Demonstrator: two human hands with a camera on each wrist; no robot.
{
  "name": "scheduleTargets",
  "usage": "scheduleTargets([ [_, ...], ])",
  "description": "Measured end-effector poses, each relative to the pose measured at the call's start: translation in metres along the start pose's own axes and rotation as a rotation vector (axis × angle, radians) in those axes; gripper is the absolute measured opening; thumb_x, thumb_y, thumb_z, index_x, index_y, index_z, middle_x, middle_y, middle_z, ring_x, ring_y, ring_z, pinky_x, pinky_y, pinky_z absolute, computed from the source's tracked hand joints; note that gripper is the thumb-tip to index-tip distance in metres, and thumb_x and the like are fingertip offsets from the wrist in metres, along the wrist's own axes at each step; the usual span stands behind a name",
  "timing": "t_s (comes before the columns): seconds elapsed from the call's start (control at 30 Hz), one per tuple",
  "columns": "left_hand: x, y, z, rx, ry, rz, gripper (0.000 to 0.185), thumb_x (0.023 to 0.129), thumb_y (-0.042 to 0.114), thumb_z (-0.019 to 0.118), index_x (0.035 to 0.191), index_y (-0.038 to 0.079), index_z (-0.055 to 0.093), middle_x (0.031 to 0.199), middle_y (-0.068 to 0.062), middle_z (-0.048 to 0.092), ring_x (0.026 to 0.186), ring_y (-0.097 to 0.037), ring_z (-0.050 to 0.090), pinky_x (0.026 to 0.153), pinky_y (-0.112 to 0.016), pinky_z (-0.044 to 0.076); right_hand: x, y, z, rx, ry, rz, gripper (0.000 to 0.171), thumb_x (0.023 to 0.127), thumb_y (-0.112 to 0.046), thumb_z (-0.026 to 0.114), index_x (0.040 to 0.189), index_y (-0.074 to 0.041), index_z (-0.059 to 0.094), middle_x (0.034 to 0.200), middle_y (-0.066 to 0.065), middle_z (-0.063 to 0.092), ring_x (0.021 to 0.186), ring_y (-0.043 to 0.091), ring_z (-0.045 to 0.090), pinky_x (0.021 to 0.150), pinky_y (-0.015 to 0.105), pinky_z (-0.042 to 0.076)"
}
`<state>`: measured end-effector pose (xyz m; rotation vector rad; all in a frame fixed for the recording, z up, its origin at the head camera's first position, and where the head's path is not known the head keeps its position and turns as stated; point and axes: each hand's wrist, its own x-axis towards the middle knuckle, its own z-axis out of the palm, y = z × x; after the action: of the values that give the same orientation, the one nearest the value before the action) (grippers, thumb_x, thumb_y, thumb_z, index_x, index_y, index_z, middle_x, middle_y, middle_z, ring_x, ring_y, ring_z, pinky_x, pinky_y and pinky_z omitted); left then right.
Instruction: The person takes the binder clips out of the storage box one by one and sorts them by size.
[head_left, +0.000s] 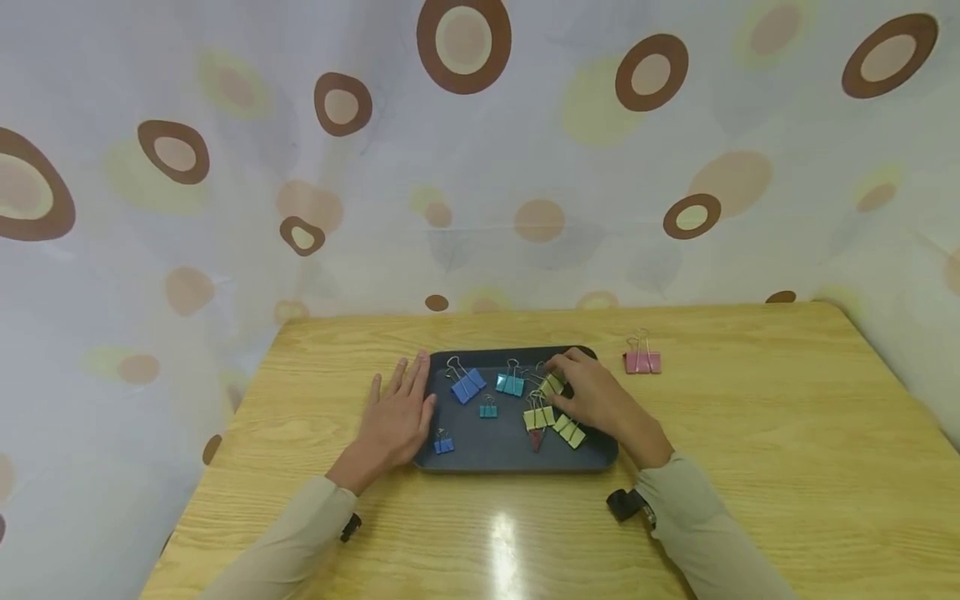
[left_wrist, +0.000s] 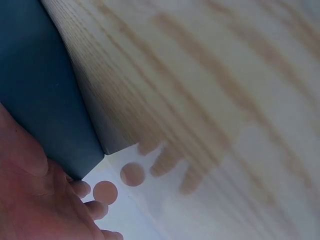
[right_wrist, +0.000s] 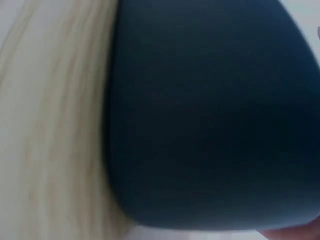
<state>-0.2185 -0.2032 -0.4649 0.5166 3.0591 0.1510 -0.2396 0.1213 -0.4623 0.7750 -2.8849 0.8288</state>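
A dark tray (head_left: 487,454) lies on the table with several binder clips in it. My left hand (head_left: 393,421) rests at its left edge, fingers straight; the left wrist view shows the palm beside the tray wall (left_wrist: 45,90). My right hand (head_left: 596,396) reaches over the right side, thumb and fingers around a yellow binder clip (head_left: 552,384), partly covered by the fingers. Two more yellow binder clips (head_left: 538,418) lie close by, beside a small dark red piece (head_left: 536,440). Left of these are a large blue binder clip (head_left: 468,387), teal binder clips (head_left: 510,384) and a small blue binder clip (head_left: 444,446).
A pink binder clip (head_left: 642,362) stands on the wooden table (head_left: 787,450), outside the tray to the right. Behind the table hangs a pale curtain (head_left: 487,150) with brown ring patterns. In the right wrist view the tray's outer wall (right_wrist: 210,125) fills most of the frame.
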Motion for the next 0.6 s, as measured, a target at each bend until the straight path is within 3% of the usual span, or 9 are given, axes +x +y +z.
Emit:
scheduleTargets([
  [0.37,0.0018,0.0003,0.0002,-0.003,0.010,0.000,0.066,0.112,0.034,0.031,0.165,0.004,0.009,0.171,-0.010,0.014,0.156,-0.035,0.015,0.120,-0.065,0.014,0.0021,0.0001,-0.0002,0.032,0.017,-0.016,0.033,0.084,-0.010,0.086,0.110,-0.002,0.066,0.107,0.014,0.064,0.087,0.027,0.061,0.077,0.046,0.054],
  [0.6,0.0032,0.0006,0.0001,-0.007,0.007,-0.003,0.066,0.112,0.035,0.031,0.165,0.005,0.008,0.171,-0.009,0.012,0.156,-0.034,0.014,0.120,-0.065,0.013,0.0017,0.0060,-0.0009,0.075,0.055,-0.019,0.028,0.082,-0.011,0.087,0.100,-0.008,0.066,0.101,0.011,0.063,0.081,0.024,0.057,0.070,0.042,0.051],
])
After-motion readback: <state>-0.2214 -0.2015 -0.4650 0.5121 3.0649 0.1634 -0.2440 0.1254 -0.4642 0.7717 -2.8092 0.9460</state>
